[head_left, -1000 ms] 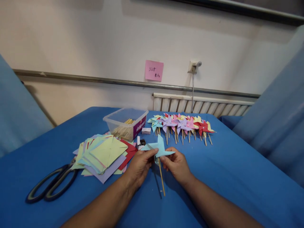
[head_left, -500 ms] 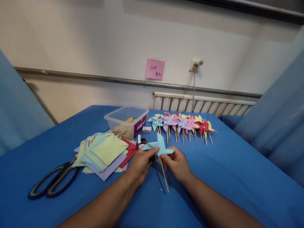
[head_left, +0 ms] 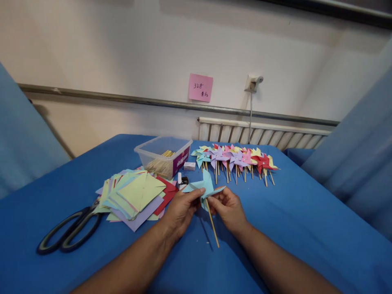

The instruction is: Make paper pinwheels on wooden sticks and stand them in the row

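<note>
A light-blue paper pinwheel on a thin wooden stick is held above the blue cloth in front of me. My left hand grips it from the left, thumb pressed on its centre. From the other side my right hand pinches the right blade and the area by the top of the stick. The fingers behind the paper are partly hidden. Just beyond my left hand stands a small black-and-white object, partly covered by the pinwheel.
Coloured paper squares lie piled at left, beside large scissors. Behind them stands a clear plastic box of wooden sticks, next to a small white box. Several finished pinwheels lie at the back right, before a radiator.
The pinwheel's right blade has tilted and folded slightly under my right fingers. Both hands stay in nearly the same place, and the stick's lower end has shifted a little right.
</note>
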Demonstrator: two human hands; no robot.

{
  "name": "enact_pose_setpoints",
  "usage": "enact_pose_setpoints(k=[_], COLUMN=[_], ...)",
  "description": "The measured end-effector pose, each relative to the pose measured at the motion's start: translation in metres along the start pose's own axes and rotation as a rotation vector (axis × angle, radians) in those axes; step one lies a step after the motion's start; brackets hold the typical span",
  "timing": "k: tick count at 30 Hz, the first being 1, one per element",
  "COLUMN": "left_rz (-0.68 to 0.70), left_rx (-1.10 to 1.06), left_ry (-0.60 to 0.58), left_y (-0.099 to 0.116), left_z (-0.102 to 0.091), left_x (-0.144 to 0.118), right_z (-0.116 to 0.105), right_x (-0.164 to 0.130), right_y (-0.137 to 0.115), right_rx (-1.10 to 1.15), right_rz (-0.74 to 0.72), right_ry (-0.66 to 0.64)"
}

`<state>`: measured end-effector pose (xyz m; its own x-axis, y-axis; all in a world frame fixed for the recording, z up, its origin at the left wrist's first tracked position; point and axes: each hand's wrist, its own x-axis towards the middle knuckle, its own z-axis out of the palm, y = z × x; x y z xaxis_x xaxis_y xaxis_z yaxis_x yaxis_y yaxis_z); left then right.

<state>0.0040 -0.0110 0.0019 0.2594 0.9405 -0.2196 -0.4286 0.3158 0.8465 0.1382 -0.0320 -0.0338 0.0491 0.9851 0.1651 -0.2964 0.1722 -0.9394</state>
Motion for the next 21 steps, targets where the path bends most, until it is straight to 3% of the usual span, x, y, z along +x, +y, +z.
enact_pose_setpoints(k=[6, 10, 14, 21], left_rz=[-0.043, -0.104, -0.143, -0.083], left_rx=[0.027, 0.049, 0.087, 0.093], left_ry=[-0.065, -0.209, -0.308, -0.273], left_y=[0.008, 0.01, 0.008, 0.005], left_z=[-0.002, 0.001, 0.004, 0.003], left_x=[0.001, -0.004, -0.008, -0.008], right_z=[-0.014, -0.016, -0.013, -0.011], right_x=[0.002, 0.003, 0.001, 0.001], right_y=[-0.01, -0.014, -0.011, -0.009], right_rx=[0.15, 0.299, 0.262, 0.237], right_rz=[0.048, 0.154, 0.184, 0.203], right_ry=[0.05, -0.051, -0.113, -0.106])
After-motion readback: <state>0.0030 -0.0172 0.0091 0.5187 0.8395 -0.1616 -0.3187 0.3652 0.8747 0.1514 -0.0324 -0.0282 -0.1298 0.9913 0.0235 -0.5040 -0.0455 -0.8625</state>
